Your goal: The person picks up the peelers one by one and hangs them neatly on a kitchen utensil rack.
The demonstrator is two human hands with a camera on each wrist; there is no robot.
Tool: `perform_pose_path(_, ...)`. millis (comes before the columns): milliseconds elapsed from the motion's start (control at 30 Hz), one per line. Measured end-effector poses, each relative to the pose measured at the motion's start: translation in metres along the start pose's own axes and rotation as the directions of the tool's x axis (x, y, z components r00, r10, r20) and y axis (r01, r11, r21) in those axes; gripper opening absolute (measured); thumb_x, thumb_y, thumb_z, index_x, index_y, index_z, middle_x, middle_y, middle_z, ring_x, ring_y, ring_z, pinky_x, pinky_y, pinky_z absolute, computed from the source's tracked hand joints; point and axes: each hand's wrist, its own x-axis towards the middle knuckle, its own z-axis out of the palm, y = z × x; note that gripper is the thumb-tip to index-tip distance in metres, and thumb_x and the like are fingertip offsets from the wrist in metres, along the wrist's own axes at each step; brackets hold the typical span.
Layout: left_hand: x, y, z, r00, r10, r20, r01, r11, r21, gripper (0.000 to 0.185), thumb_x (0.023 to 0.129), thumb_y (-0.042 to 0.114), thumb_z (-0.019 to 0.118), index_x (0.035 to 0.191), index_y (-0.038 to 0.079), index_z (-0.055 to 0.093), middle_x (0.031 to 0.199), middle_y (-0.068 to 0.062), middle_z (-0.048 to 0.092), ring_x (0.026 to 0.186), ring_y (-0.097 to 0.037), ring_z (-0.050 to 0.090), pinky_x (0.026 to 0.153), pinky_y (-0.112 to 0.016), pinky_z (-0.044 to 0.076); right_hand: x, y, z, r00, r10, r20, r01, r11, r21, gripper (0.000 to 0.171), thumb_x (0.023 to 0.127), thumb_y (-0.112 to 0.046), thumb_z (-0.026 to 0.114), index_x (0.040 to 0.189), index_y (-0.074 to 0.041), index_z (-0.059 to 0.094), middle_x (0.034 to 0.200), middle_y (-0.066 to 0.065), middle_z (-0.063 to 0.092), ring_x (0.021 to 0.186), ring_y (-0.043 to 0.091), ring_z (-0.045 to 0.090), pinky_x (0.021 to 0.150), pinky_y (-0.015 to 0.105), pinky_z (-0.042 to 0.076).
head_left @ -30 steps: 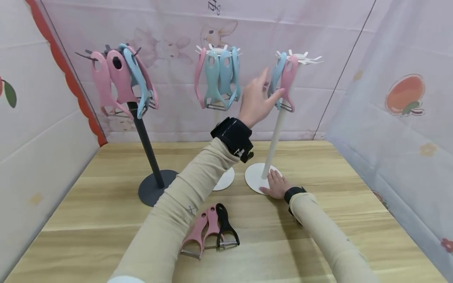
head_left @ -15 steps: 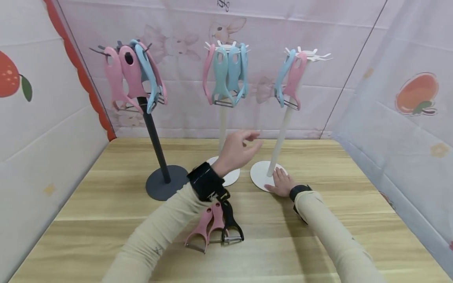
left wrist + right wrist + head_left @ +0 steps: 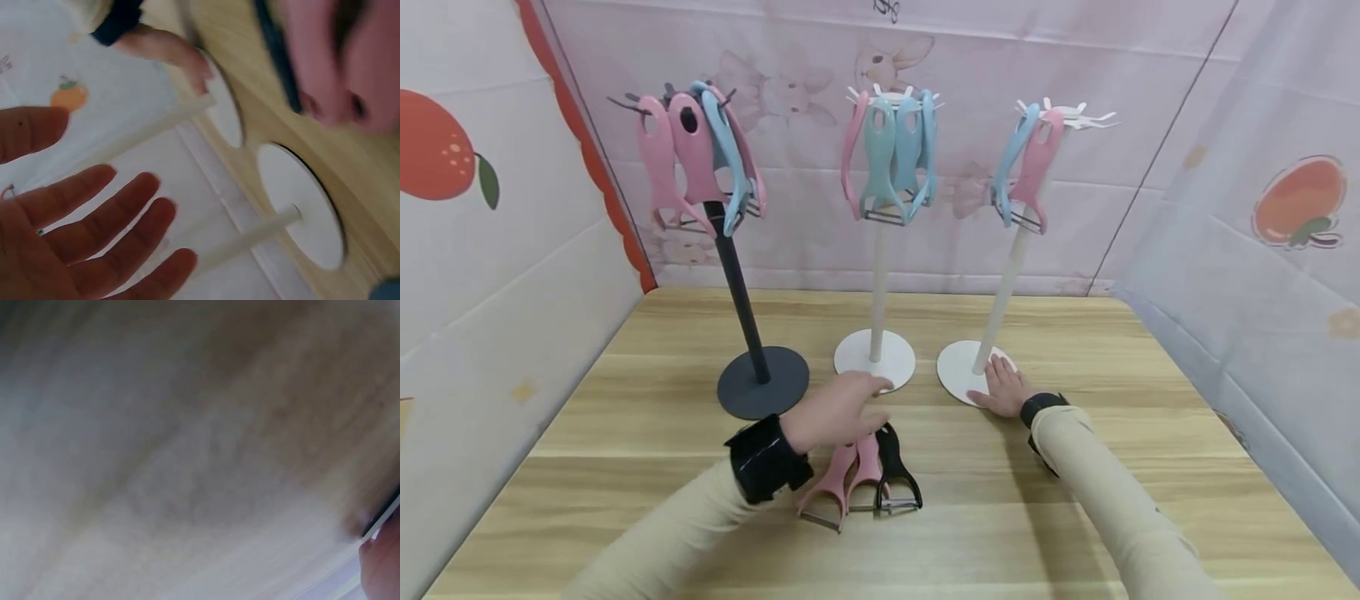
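My left hand (image 3: 837, 410) hovers over the handle ends of the peelers on the table, its fingers relaxed and apart with nothing in them in the left wrist view. Below it lie a black peeler (image 3: 891, 454) and two pink peelers, one at the left (image 3: 835, 478) and one in the middle (image 3: 867, 463), side by side with blades toward me. My right hand (image 3: 1006, 388) rests flat on the round base (image 3: 958, 367) of the right white stand, fingers beside its pole (image 3: 1002, 304). A blue peeler (image 3: 1013, 162) and a pink peeler (image 3: 1039, 162) hang from that stand's hooks.
A middle white stand (image 3: 877, 300) carries several pink, green and blue peelers. At the left, a dark stand (image 3: 742, 300) holds several pink and blue ones. Printed cloth walls (image 3: 797, 242) enclose the back and sides of the wooden table (image 3: 970, 533).
My left hand has come down from beside the peelers on the right stand to over the table peelers. My right hand stays on the base. The head view has shifted slightly.
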Motion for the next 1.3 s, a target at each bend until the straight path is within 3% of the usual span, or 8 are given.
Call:
perform_pose_path(133,-0.021,-0.011,0.011,0.994,-0.08,0.074,0.066,0.982,0.175,0.026,0.081,0.015,0.062,0.105,0.004,0.063,0.09,-0.005,0.065,0.066,-0.011,0.053,0.059,-0.026,0.046,-0.001,-0.001,0.0,1.0,-0.001,-0.01,0.001,1.0,-0.001,0.082,0.092,-0.047,0.041,0.136,0.018,0.016,0.142,0.036,0.011,0.132,0.047,0.008,0.103,0.059,0.012)
perform_pose_path(233,-0.035,-0.016,0.02,0.986,-0.127,0.106,0.104,0.974,0.2,0.019,0.079,0.018,0.065,0.093,0.006,0.062,0.069,0.0,0.056,0.054,-0.01,0.045,0.047,-0.024,0.037,-0.002,-0.001,0.0,1.0,-0.011,-0.018,0.011,1.0,0.001,0.08,0.093,-0.045,0.041,0.135,0.019,0.018,0.141,0.037,0.012,0.131,0.048,0.009,0.103,0.059,0.013)
perform_pose_path(333,-0.046,-0.018,0.03,0.981,-0.139,0.133,0.113,0.975,0.19,0.028,0.075,0.025,0.068,0.093,0.006,0.06,0.059,0.004,0.045,0.049,-0.01,0.042,0.043,-0.024,0.032,-0.003,0.0,-0.002,1.0,-0.016,-0.018,0.016,1.0,-0.011,0.08,0.094,-0.045,0.04,0.135,0.019,0.017,0.141,0.037,0.011,0.131,0.049,0.009,0.102,0.06,0.013)
perform_pose_path(533,-0.054,-0.021,0.046,0.979,-0.123,0.162,0.092,0.978,0.187,0.06,0.07,0.03,0.07,0.117,-0.004,0.056,0.062,0.005,0.046,0.055,-0.01,0.044,0.047,-0.024,0.037,-0.006,0.003,-0.006,1.0,0.0,-0.004,0.0,1.0,0.009,0.083,0.093,-0.048,0.039,0.136,0.019,0.014,0.142,0.036,0.008,0.131,0.048,0.006,0.102,0.061,0.011)
perform_pose_path(767,-0.062,-0.028,0.044,0.971,-0.186,0.153,0.162,0.974,0.157,0.046,0.063,0.009,0.064,0.108,-0.001,0.057,0.057,0.006,0.044,0.049,-0.009,0.041,0.043,-0.024,0.034,-0.007,-0.006,-0.008,1.0,0.004,0.024,-0.004,1.0,0.022,0.087,0.092,-0.054,0.034,0.137,0.018,0.011,0.143,0.035,0.005,0.132,0.047,0.002,0.103,0.059,0.008)
perform_pose_path(1033,-0.064,-0.036,0.044,0.976,-0.187,0.108,0.166,0.969,0.181,0.043,0.066,0.006,0.064,0.109,0.0,0.057,0.064,0.001,0.051,0.054,-0.014,0.049,0.048,-0.026,0.039,-0.004,-0.006,-0.007,0.999,0.014,0.042,-0.015,1.0,0.014,0.085,0.093,-0.051,0.035,0.138,0.017,0.011,0.144,0.034,0.004,0.133,0.046,0.002,0.104,0.059,0.008)
perform_pose_path(1200,-0.061,-0.04,0.039,0.979,-0.187,0.081,0.175,0.976,0.132,0.055,0.067,0.008,0.066,0.121,0.0,0.054,0.073,-0.001,0.056,0.059,-0.012,0.05,0.052,-0.027,0.041,-0.005,-0.007,-0.008,0.999,0.014,0.044,-0.015,1.0,0.022,0.084,0.093,-0.05,0.036,0.138,0.017,0.011,0.144,0.034,0.005,0.133,0.045,0.002,0.105,0.057,0.008)
perform_pose_path(1300,-0.058,-0.039,0.031,0.986,-0.161,0.05,0.16,0.987,0.03,0.061,0.068,0.009,0.067,0.127,0.002,0.05,0.067,0.002,0.052,0.053,-0.008,0.048,0.048,-0.025,0.04,-0.004,-0.007,-0.007,0.999,0.014,0.04,-0.015,1.0,0.025,0.084,0.093,-0.049,0.037,0.138,0.017,0.011,0.144,0.035,0.005,0.133,0.045,0.002,0.104,0.058,0.008)
